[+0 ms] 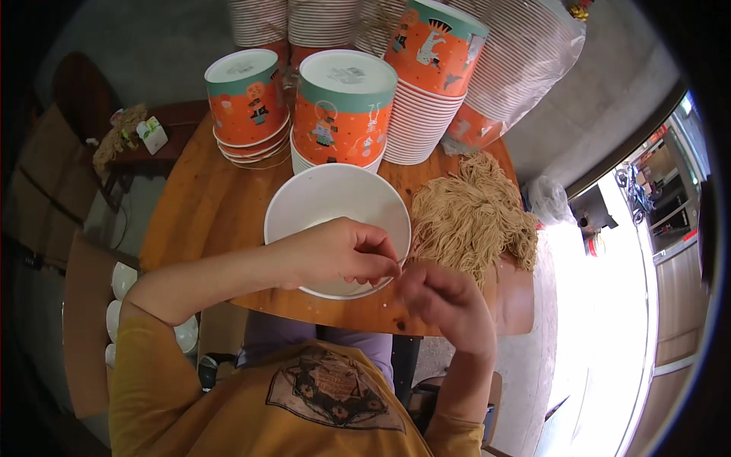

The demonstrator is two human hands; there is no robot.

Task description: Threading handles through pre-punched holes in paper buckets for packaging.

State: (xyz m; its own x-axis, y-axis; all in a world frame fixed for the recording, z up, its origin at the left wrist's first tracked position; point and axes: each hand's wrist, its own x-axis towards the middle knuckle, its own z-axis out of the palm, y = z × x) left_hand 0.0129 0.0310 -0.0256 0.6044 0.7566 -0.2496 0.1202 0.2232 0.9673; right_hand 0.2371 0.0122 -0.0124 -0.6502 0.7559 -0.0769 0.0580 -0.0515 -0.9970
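A white-lined paper bucket lies tipped in front of me, its round mouth facing up toward me. Across that mouth reaches my left hand, thumb and fingers pinched together near the bucket's right rim. Close beside it, just outside the rim, is my right hand, its fingers curled and somewhat blurred. The fingertips of both hands nearly meet, and whatever lies between them is too small to make out. A heap of tan string rests on the table to the right, beyond my right hand.
Upside-down orange and green paper buckets stand along the back of the round-edged wooden table, with a tall stack behind. Plastic-wrapped stacks lean at the back right. At lower left, a cardboard box stands beside white round items.
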